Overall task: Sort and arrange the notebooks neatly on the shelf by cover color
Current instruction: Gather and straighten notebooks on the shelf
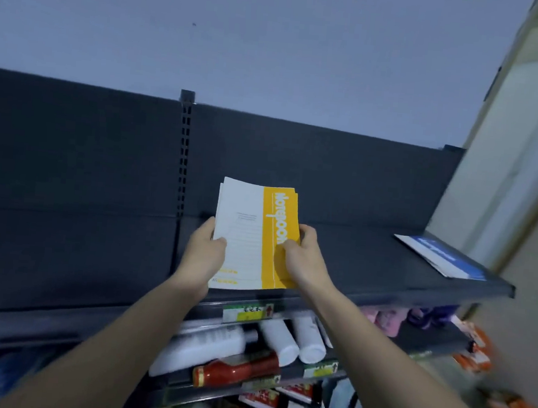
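Observation:
A small stack of white-and-yellow notebooks [252, 231] lies on the dark top shelf [78, 252], near its front edge at the middle. My left hand [206, 250] grips the stack's left side, thumb on the white cover. My right hand [302, 255] holds its right side, thumb pressing the yellow band. The covers in the stack are slightly fanned at the far end. A stack of blue-and-white notebooks [442, 256] lies flat at the shelf's right end, apart from both hands.
A slotted upright post [184, 151] divides the shelf's back panel. Below, white bottles [295, 339] and a red sauce bottle [237, 368] lie on lower shelves, with pink packs [384, 318] and orange packs [473, 348] to the right. A pale wall [518, 160] borders the right.

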Demonstrator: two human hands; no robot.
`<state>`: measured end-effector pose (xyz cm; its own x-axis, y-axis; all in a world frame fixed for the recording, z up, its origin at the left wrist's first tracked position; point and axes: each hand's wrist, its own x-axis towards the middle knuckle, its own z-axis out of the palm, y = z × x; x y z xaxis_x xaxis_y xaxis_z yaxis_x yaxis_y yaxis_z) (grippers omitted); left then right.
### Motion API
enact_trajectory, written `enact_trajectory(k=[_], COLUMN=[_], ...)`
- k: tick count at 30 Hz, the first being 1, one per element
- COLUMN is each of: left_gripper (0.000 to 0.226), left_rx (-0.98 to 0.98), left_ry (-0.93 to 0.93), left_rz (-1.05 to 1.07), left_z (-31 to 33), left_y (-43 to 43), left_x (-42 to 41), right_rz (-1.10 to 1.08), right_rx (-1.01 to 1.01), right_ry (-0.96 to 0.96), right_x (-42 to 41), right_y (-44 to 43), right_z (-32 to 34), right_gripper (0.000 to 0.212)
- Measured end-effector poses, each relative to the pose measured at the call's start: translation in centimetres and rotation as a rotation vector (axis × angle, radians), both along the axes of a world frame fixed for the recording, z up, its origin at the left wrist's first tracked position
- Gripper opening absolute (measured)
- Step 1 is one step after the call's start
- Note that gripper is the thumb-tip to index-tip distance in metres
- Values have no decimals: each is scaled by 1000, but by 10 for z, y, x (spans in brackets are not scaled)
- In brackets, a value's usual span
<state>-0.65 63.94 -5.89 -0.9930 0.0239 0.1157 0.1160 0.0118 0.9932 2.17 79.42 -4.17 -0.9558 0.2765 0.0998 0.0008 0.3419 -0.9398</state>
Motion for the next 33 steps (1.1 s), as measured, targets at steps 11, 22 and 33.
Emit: enact_trajectory(k=[11,22,33], left_gripper=[51,41,43], left_rx=[54,-80,-677], left_ry=[-44,-91,-165], left_rz=[-111,-205,-267], left_z=[-16,-35,-56], left_y=[160,297,378], left_x=[-41,-105,-131], right_rz=[-169,-256,-150], right_rx=[39,148,511], right_ry=[3,-134,-355], right_x=[-29,-85,-120], right_y=[156,293,385], right_z=[-20,-27,-52], right_gripper=[37,42,48])
